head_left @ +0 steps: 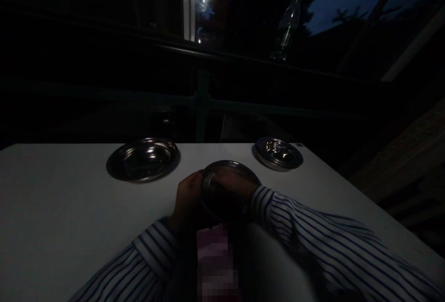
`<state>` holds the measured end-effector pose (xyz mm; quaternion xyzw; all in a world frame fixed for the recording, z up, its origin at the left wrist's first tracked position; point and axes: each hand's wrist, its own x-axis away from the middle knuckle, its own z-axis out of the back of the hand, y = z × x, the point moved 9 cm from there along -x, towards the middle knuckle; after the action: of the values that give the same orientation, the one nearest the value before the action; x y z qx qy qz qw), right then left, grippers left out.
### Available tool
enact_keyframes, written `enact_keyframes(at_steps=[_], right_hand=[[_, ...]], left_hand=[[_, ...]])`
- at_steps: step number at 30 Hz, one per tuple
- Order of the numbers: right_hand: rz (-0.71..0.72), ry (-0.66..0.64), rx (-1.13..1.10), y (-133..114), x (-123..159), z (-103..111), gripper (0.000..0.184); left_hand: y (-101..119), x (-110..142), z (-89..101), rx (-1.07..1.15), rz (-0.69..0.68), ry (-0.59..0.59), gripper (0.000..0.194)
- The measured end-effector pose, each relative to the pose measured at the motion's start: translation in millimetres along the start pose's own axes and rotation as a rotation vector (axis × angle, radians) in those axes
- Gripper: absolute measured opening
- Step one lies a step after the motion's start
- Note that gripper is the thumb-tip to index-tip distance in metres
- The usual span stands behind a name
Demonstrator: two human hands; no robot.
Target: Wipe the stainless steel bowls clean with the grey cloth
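A round steel plate (222,167) is tilted up on the white table (62,209) in front of me. My left hand (186,198) grips its left rim with fingers curled. My right hand (231,184) lies over the plate's face, fingers bent against it; whether anything is under them is too dark to tell. Both sleeves are white with dark stripes.
A larger steel plate (143,159) lies flat at the back left. A smaller steel dish (278,153) sits at the back right near the table's far edge. A clear bottle (287,26) stands on the dark window ledge beyond. The room is very dim.
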<state>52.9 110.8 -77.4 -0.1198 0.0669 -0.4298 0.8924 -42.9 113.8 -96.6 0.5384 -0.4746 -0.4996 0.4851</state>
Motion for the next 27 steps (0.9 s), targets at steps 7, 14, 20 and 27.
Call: enact_keyframes(at_steps=[7,14,20,27], right_hand=[[-0.259,0.129,-0.227,0,-13,6,0.021],[-0.017,-0.139,-0.418,-35,23,2,0.023],[-0.169,-0.008,-0.366,-31,0,-4,0.027],[-0.010,-0.304,-0.275,-25,59,4,0.021]], left_hand=[[-2,-3,8.3,-0.024,-0.024,0.055,0.034],[-1,-1,15.8,-0.046,-0.027,0.170,0.030],[0,-1,16.9,-0.024,-0.019,0.169,0.031],[-5,-2,15.5,-0.001,0.036,0.137,0.030]])
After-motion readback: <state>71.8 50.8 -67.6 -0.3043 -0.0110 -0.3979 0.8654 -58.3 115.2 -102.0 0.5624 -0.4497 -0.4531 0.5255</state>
